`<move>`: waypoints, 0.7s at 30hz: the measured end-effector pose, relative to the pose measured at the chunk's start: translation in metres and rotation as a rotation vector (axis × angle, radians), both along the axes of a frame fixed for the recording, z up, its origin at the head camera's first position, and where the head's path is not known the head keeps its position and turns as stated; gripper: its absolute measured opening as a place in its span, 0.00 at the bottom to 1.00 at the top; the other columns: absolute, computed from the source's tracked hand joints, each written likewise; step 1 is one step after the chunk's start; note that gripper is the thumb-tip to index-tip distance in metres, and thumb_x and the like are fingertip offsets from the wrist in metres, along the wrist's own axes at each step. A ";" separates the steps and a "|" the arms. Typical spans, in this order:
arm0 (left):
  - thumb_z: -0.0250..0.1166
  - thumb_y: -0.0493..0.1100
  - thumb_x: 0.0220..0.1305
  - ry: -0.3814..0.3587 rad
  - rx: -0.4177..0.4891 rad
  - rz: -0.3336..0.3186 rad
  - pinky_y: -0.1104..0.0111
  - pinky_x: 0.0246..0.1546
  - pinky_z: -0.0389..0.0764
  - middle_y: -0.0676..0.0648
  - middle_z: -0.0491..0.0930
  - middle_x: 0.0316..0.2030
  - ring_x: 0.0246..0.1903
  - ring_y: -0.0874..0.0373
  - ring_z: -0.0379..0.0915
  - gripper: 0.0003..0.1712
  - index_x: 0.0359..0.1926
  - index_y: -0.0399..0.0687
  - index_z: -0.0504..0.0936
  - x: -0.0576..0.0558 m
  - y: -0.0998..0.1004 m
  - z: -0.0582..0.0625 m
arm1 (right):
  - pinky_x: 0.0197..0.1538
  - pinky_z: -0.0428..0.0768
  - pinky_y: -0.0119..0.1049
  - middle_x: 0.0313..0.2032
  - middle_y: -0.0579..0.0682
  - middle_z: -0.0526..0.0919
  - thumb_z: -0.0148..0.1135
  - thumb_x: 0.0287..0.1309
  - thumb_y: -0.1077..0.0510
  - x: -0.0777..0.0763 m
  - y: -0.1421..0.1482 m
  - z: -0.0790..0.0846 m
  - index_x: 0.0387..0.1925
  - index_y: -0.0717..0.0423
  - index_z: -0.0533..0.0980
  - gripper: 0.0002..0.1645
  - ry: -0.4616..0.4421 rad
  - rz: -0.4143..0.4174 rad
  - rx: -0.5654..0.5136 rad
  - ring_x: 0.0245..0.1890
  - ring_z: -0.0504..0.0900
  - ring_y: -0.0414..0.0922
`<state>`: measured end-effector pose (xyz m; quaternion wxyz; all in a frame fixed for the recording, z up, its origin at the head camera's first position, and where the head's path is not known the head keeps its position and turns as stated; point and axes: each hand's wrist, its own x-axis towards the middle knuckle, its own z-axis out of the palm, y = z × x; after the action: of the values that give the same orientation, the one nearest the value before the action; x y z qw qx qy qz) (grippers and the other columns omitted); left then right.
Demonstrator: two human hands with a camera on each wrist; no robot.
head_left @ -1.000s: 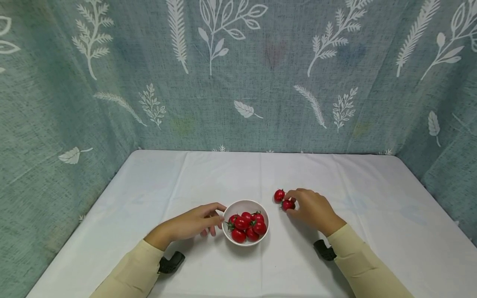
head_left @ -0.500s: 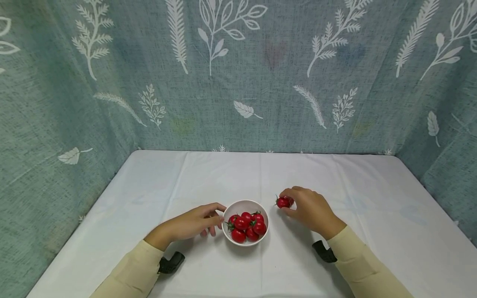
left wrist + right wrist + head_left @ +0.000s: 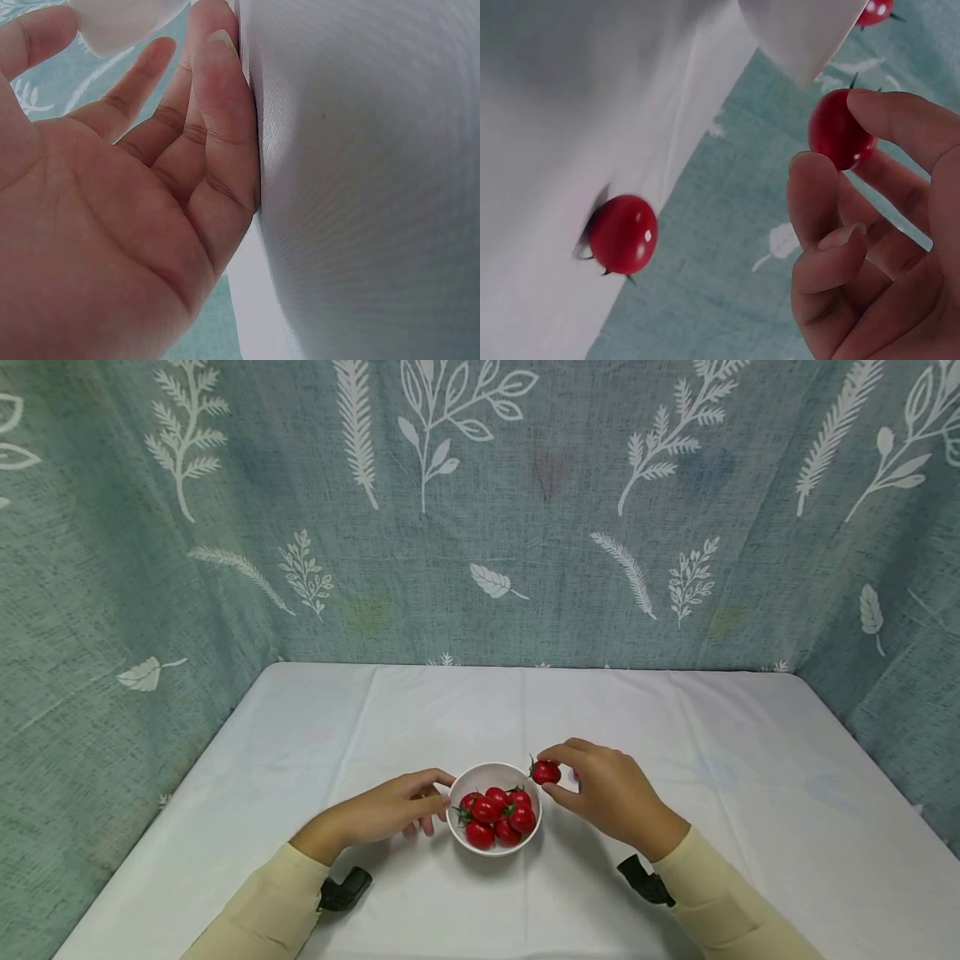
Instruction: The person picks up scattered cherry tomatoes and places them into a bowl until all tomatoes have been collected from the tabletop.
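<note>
A white bowl (image 3: 487, 773) in the middle of the table holds several red cherry tomatoes (image 3: 486, 810) with green stems. My left hand (image 3: 386, 810) rests beside the bowl, its loosely bent fingers at the left rim; the left wrist view shows the palm with nothing in it. Between thumb and fingertips, my right hand (image 3: 618, 789) pinches one cherry tomato (image 3: 841, 131) just off the bowl's right rim. Another cherry tomato (image 3: 622, 234) lies on the table, mostly hidden behind the right hand in the head view.
A white cloth covers the table (image 3: 420, 718). Grey-green curtains (image 3: 480, 527) with a white leaf print stand behind it and on both sides. Black wrist devices (image 3: 345, 889) are worn under both beige sleeves (image 3: 258, 906).
My right hand has moved left toward the bowl and lifted one cherry tomato from beside the other, which stays on the table. The left hand and the bowl have not moved.
</note>
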<state>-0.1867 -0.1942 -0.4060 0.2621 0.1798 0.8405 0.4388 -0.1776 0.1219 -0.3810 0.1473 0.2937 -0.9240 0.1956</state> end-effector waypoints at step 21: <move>0.54 0.53 0.75 0.000 -0.001 0.001 0.61 0.37 0.79 0.46 0.81 0.41 0.37 0.53 0.79 0.22 0.63 0.52 0.73 0.001 0.000 0.001 | 0.29 0.74 0.24 0.43 0.42 0.87 0.75 0.55 0.51 0.009 -0.014 -0.005 0.52 0.46 0.82 0.21 -0.017 0.113 0.006 0.25 0.77 0.34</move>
<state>-0.1858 -0.1938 -0.4052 0.2621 0.1789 0.8408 0.4385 -0.1683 0.1082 -0.3864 0.1273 0.3444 -0.9077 0.2031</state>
